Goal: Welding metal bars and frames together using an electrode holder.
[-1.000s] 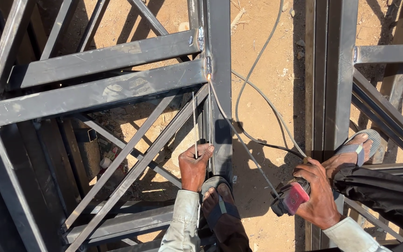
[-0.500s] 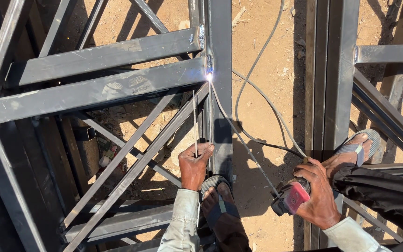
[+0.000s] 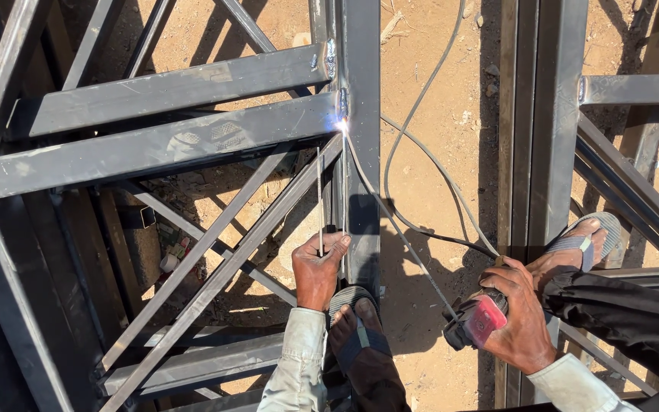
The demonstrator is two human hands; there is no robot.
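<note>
Right hand (image 3: 524,320) clenched on red-bodied electrode holder (image 3: 476,320), thin rod tip sparking at grey steel-tube joint (image 3: 342,126) at 12 o'clock; left hand (image 3: 318,267) pinching spare thin welding rods (image 3: 320,198); risk: unsupported rod wavers, arc sticks or spatter burns bare hands.

Dark grey steel frame (image 3: 162,145), red-black electrode holder (image 3: 478,320), grey cable (image 3: 413,152), white-blue spark (image 3: 342,126), tan sandy ground (image 3: 436,99).

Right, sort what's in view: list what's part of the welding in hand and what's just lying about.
In use:
- right hand with red electrode holder
- welding rod, tip at the arc
- left hand holding spare rods
- steel frame
- cable

Lying about:
- scraps on the dirt under the frame
- steel posts to the right
</note>
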